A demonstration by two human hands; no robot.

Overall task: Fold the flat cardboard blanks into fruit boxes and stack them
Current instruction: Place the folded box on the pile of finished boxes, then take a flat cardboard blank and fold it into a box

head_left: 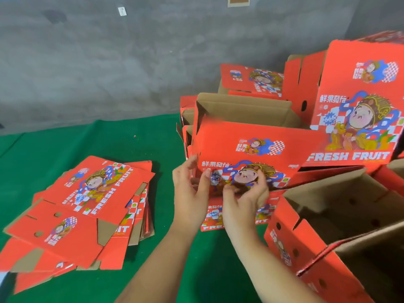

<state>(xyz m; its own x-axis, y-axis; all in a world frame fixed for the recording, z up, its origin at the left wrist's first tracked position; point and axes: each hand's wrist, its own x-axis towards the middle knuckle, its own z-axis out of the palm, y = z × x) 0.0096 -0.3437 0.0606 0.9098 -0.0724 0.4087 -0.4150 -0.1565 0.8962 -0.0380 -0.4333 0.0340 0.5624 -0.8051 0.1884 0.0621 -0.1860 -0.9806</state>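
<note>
Both hands are up on the red printed cardboard fruit box point(251, 147), which sits open-topped on a stack of other red boxes, its plain brown inside showing. The left hand point(192, 193) has its fingers bent around the box's near left corner, thumb up against the printed front. The right hand point(247, 193) curls its fingers over the cartoon figure on the front panel, gripping the lower edge. Over on the left, a loose pile of flat red cardboard blanks point(87, 206) lies fanned out on the green cloth worktop point(153, 138). At the right, an open folded red box point(341, 232) stands near, with a tall upright red box point(360, 101) behind. Grey concrete wall point(109, 62) at the back.
</note>
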